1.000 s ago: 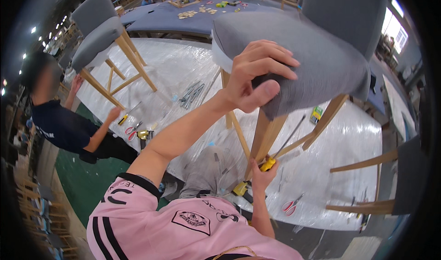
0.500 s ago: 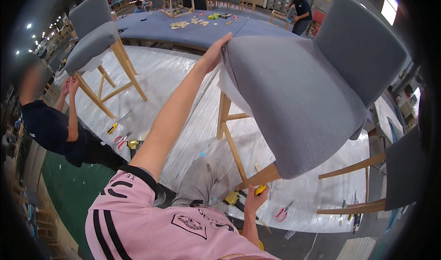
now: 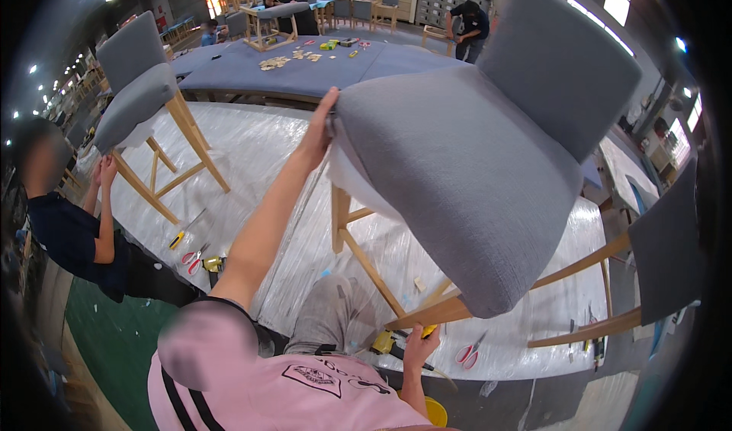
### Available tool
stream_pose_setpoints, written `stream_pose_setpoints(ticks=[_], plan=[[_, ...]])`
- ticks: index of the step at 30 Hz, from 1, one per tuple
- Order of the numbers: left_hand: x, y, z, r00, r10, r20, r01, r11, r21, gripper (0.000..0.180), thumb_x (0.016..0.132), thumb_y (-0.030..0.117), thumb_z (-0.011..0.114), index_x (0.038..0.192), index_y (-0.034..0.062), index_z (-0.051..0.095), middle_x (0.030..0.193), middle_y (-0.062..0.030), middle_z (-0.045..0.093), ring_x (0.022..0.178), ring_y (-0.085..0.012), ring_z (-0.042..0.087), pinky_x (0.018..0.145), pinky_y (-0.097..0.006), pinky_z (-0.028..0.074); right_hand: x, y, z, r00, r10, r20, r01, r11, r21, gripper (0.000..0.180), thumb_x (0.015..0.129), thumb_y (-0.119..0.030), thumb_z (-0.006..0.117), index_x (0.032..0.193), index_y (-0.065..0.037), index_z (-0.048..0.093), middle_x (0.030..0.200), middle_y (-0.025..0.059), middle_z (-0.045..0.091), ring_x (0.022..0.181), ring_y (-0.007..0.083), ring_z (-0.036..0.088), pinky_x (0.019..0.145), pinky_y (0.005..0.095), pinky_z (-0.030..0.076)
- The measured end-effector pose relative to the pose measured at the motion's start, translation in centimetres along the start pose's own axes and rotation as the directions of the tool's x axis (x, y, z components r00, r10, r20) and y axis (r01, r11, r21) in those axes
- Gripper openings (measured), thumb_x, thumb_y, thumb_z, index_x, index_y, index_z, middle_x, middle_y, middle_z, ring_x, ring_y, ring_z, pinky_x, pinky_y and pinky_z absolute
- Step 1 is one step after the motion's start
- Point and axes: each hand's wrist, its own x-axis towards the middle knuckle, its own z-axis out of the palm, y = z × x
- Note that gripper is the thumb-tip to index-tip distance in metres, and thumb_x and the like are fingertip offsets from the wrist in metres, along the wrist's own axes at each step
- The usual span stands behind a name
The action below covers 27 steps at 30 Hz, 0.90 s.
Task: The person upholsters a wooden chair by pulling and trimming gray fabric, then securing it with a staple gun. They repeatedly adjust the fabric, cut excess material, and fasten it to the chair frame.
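Note:
A grey upholstered chair [image 3: 473,172] with pale wooden legs stands tilted on the plastic-covered table [image 3: 252,157] in front of me. My left hand [image 3: 320,126] grips the seat's front left edge, arm stretched up. My right hand [image 3: 419,346] is low by the table's near edge, closed around a yellow-handled tool [image 3: 428,330] held against the end of a chair leg [image 3: 435,313]. The tool's tip is hidden.
A second grey chair [image 3: 137,80] stands at the far left of the table, and part of another [image 3: 663,240] at the right. A person in a dark shirt [image 3: 65,233] leans at the left edge. Red scissors [image 3: 194,259] and other hand tools lie nearby. More people work behind.
The chair has swung round and now fills the right of the view. My left hand shifted from the top of the seat front to its left edge. My right hand stays low on the tool.

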Motion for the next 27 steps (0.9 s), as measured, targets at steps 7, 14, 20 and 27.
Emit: stream_pose_setpoints(ticks=[7, 14, 20, 27], plan=[[-3.4, 2.1, -3.8, 0.990, 0.059, -0.125, -0.056, 0.998, 0.027, 0.083, 0.089, 0.067, 0.066, 0.144, 0.0056, 0.053, 0.143, -0.0091, 0.058, 0.131, -0.0242, 0.053, 0.113, -0.040, 0.039, -0.3, 0.8, -1.3, 0.998, 0.055, -0.011, -0.056, 0.986, -0.156, 0.031, 0.088, -0.015, 0.073, 0.111, 0.004, 0.064, 0.077, 0.0076, 0.064, 0.069, 0.0117, 0.057, 0.064, 0.0316, 0.048], [-6.7, 8.7, -4.7, 0.956, 0.187, -0.225, -0.157, 0.977, 0.148, 0.074, 0.094, 0.064, 0.062, 0.138, 0.0055, 0.058, 0.138, -0.0077, 0.062, 0.127, -0.0233, 0.057, 0.111, -0.038, 0.042, 0.7, -6.0, -0.9, 0.995, -0.064, 0.082, 0.065, 0.998, -0.010, 0.039, 0.089, -0.025, 0.080, 0.111, 0.005, 0.068, 0.076, 0.0051, 0.067, 0.070, 0.0081, 0.056, 0.063, 0.0287, 0.048], [-4.3, 11.7, -6.9, 0.943, 0.248, -0.222, -0.096, 0.841, 0.533, 0.074, 0.098, 0.063, 0.057, 0.145, 0.0053, 0.056, 0.141, -0.0092, 0.061, 0.127, -0.0248, 0.057, 0.111, -0.037, 0.040, 4.5, -10.5, -2.5, 0.985, 0.086, 0.150, -0.090, 0.996, 0.018, 0.031, 0.093, -0.023, 0.077, 0.106, 0.004, 0.070, 0.070, -0.0024, 0.060, 0.066, 0.0042, 0.050, 0.058, 0.0259, 0.042], [-4.3, 13.4, 10.0, 0.575, 0.649, 0.499, -0.754, 0.184, 0.630, 0.045, 0.104, 0.041, 0.058, 0.131, 0.0060, 0.069, 0.129, -0.0124, 0.070, 0.124, -0.0230, 0.062, 0.107, -0.034, 0.044, 6.9, -11.1, -2.8, 0.982, 0.119, 0.147, -0.126, 0.991, 0.041, 0.029, 0.095, -0.027, 0.077, 0.098, 0.001, 0.069, 0.069, -0.0054, 0.057, 0.063, 0.0033, 0.047, 0.053, 0.0261, 0.038]])
